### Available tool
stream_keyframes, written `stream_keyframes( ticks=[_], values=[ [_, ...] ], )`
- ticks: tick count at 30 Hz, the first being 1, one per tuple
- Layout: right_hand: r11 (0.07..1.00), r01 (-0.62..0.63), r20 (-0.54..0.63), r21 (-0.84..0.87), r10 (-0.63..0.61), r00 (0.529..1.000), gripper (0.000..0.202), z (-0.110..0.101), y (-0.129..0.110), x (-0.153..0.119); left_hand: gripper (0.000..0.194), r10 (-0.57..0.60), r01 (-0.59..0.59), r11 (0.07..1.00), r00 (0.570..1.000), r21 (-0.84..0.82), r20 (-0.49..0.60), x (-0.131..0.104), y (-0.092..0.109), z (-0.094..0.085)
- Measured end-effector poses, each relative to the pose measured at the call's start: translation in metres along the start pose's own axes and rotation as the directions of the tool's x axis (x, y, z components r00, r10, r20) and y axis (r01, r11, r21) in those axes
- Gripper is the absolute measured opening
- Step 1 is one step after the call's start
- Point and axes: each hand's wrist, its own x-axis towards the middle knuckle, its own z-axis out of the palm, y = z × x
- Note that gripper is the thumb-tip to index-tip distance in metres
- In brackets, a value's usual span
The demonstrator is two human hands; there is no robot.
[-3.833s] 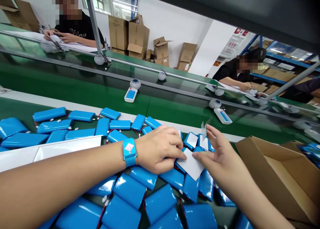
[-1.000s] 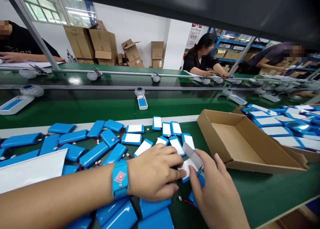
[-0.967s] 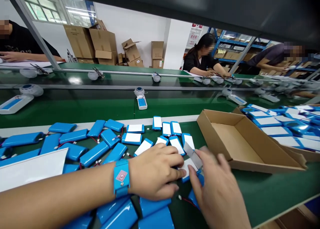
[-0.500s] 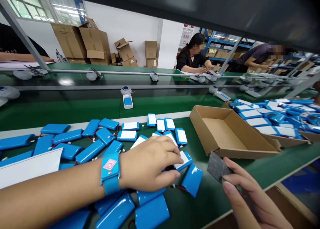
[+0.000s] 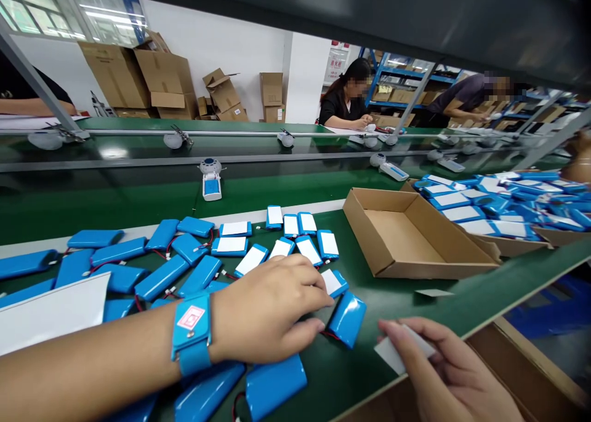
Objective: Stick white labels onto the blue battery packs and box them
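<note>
My left hand (image 5: 272, 311), with a blue wristband (image 5: 191, 333), lies palm down over blue battery packs. Its fingers are loosely bent and apart, and the fingertips meet a battery pack with a white pad (image 5: 331, 282). What lies beneath the palm is hidden. Just right of the thumb is a plain blue battery pack (image 5: 348, 318). At the lower right, my right hand (image 5: 443, 366) pinches a thin pale grey square pad (image 5: 392, 355) between thumb and fingers. Beyond it, a thin whitish piece (image 5: 434, 293) shows near the cardboard box.
An open, shallow cardboard box (image 5: 415, 243) stands at right, beside heaped white-padded battery packs (image 5: 484, 203). Several plain packs (image 5: 164, 277) spread leftward, near a white sheet (image 5: 55, 311). White devices (image 5: 212, 182) sit on the green line. Co-workers (image 5: 346, 102) sit opposite.
The pad in my right hand showed a dark grey face and now shows a pale one. The whitish piece by the box has come into view. My left hand stays over the packs.
</note>
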Motion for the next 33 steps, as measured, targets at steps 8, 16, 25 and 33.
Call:
stream_keyframes(
  ticks=[8, 16, 25, 33],
  values=[
    [0.948, -0.039, 0.044, 0.317, 0.026, 0.999, 0.026, -0.001, 0.014, 0.008, 0.028, -0.027, 0.026, 0.999, 0.999, -0.042, -0.029, 0.001, 0.003, 0.009],
    [0.99, -0.142, 0.335, 0.023, 0.126, 0.934, 0.048, 0.018, -0.014, 0.028, 0.021, 0.059, -0.058, 0.998, 0.996, 0.019, -0.072, 0.007, 0.008, 0.018],
    [0.653, 0.468, 0.071, -0.595, -0.537, 0.84, 0.053, 0.028, 0.008, 0.019, 0.04, 0.127, -0.154, 0.966, 0.982, 0.208, 0.139, 0.019, 0.008, 0.034],
    [0.689, 0.08, -0.119, -0.721, -0.236, 0.965, 0.056, -0.059, 0.045, 0.076, 0.038, 0.099, -0.116, 0.987, 0.985, 0.114, 0.14, 0.021, 0.003, 0.038]
  ],
)
